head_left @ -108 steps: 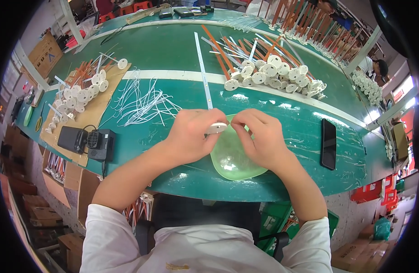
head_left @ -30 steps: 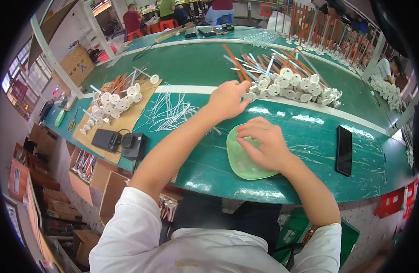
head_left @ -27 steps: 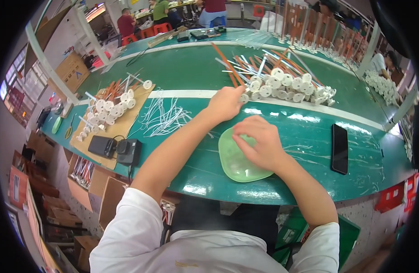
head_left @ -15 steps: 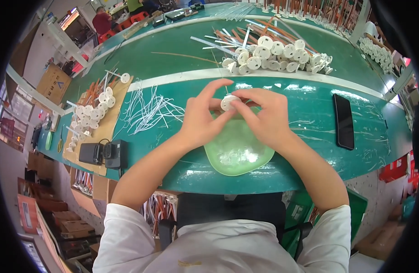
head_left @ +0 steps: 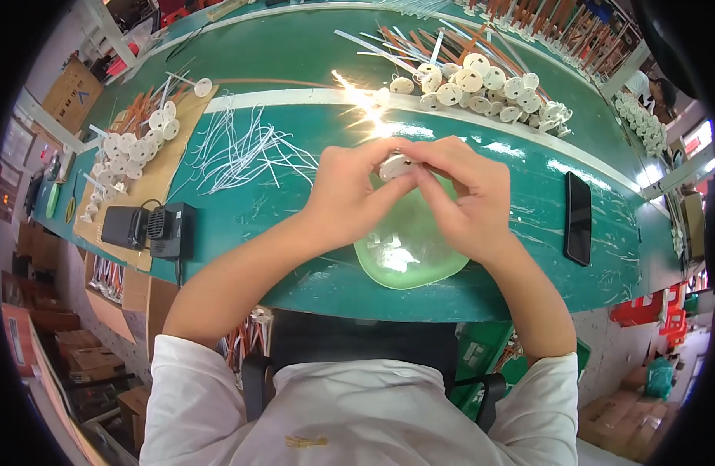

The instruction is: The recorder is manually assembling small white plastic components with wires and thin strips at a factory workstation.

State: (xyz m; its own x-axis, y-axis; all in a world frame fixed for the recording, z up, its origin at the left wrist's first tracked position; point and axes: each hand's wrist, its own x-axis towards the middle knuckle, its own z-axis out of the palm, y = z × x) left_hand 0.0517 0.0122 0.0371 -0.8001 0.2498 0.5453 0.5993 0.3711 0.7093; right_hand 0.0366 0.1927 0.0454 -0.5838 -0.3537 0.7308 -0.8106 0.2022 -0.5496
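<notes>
Over a light green bowl (head_left: pixel 416 264), a small white round disc (head_left: pixel 393 168) is pinched between the fingertips of both hands. My left hand (head_left: pixel 340 186) closes on its left side, thumb beneath and fingers curled above. From the right, my right hand (head_left: pixel 472 194) grips the same disc with thumb and forefinger. Just beyond the fingers, a glaring warm-white line of light (head_left: pixel 360 101) runs up and away from the disc; its glare hides whether it joins the disc. The fingers cover much of the disc's edge.
White discs on brown and pale strips (head_left: pixel 470 81) are heaped at the far right. Similar pieces lie on cardboard (head_left: pixel 183 155) at left, near a black box-shaped device (head_left: pixel 171 231). Thin white wires (head_left: pixel 245 155) lie left of the bowl, a black phone (head_left: pixel 578 217) to the right.
A bright line of light now shines beyond my fingers, where a thin unlit strip stood before. My fingers have closed in more around the disc. The whole view has shifted a little.
</notes>
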